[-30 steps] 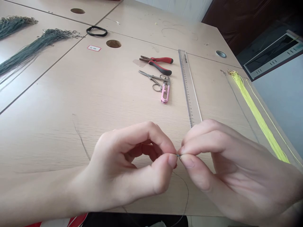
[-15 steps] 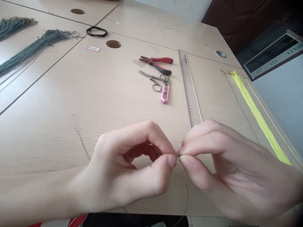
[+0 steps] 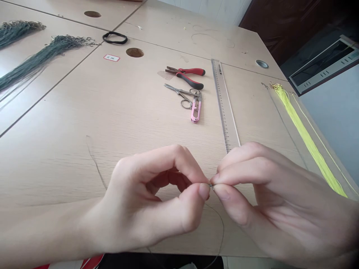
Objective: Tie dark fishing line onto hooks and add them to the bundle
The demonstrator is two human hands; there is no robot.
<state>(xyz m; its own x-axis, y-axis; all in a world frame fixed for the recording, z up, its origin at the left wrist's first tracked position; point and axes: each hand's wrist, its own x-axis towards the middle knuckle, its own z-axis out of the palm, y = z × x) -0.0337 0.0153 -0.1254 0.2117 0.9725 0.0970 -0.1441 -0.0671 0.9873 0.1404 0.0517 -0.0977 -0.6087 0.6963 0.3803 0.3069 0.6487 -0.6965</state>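
From my remote seat, I see the left hand [image 3: 146,198] and right hand [image 3: 273,198] closed into a tight pinch, fingertips nearly meeting, with a thin dark cord [image 3: 221,228] held between them. A tiny metal piece [image 3: 211,185] sits at the pinch, but the fingers [image 3: 203,191] hide most of it (too small for me to make out its shape). The rest of the cord curves down past the right thumb and is cut off at the bottom of the view.

The pinch sits just below the near end of the clear ruler [image 3: 224,101], which lies on the tabletop [image 3: 84,112], and a finger of the right hand crosses in front of that end. Left of the ruler are red-and-black pliers [image 3: 186,76], and below them are steel scissors [image 3: 179,95] resting against pink thread snips [image 3: 196,110]. Right of the ruler lies a bundle of yellow strands [image 3: 305,136]. Far to its left are dark green bundles of strands [image 3: 36,61] and, beyond the pliers, a black elastic band [image 3: 114,37].
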